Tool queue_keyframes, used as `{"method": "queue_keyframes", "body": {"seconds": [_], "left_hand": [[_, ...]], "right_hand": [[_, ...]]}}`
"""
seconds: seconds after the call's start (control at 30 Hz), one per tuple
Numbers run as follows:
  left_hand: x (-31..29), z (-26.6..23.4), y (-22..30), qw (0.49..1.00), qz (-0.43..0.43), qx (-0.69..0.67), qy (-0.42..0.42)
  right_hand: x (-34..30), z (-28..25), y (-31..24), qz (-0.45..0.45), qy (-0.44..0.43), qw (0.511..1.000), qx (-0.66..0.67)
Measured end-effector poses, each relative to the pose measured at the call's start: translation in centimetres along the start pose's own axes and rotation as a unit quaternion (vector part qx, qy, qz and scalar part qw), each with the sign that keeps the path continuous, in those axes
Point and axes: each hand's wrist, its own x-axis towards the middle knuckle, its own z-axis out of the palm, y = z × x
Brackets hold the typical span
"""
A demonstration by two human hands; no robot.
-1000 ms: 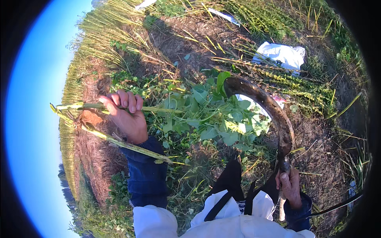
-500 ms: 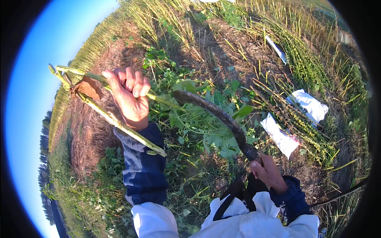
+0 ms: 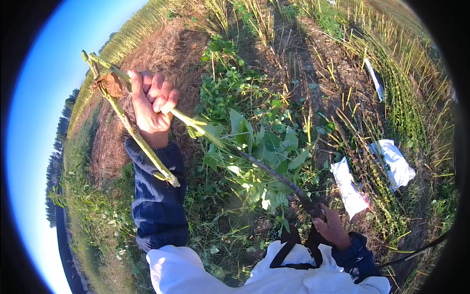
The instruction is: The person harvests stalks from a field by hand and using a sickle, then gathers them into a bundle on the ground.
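Observation:
My left hand (image 3: 154, 105), raised at the left, is closed around a green plant stalk (image 3: 188, 121). Past the thumb the stalk forks, with one cut piece hanging down beside my sleeve and a dry brown leaf (image 3: 110, 85) at the fork. On the other side the stalk runs down toward broad green leaves (image 3: 269, 147). My right hand (image 3: 334, 228), lower right, grips the handle end of a dark sickle (image 3: 281, 177). Its blade points up and left to the lower stalk among the leaves; whether the two touch I cannot tell, and the tip is hard to make out.
Cut stalks with pods (image 3: 391, 210) lie in a bundle at the right, with white bags (image 3: 394, 164) and another white sack (image 3: 348, 188) beside them. A longer heap of green stalks (image 3: 399, 103) lies farther back. Low weeds (image 3: 220, 215) and stubble cover the ground.
The sickle blade has turned and now shows narrower, lower along the stalk. My left hand has shifted slightly up and left, still gripping the stalk. The whole view has shifted.

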Motion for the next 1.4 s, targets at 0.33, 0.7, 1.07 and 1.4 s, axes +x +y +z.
{"method": "queue_keyframes", "body": {"seconds": [0.33, 0.7, 1.07, 1.4], "left_hand": [[-2.4, 2.3, -0.1, 0.958, 0.027, 0.219, 0.18], [-5.0, -0.7, 0.3, 0.921, 0.029, 0.225, 0.317], [-7.9, -3.7, 1.9, 0.879, 0.057, 0.266, 0.392], [-12.0, -9.1, 2.9, 0.828, 0.059, 0.181, 0.527]], "right_hand": [[2.6, -5.0, -2.2, 0.106, -0.23, 0.957, 0.138], [5.8, -4.8, -2.9, -0.016, -0.226, 0.974, 0.017], [8.6, -4.7, -5.7, 0.122, -0.345, 0.923, 0.117], [6.3, -5.1, -6.4, 0.094, -0.329, 0.939, 0.03]]}}
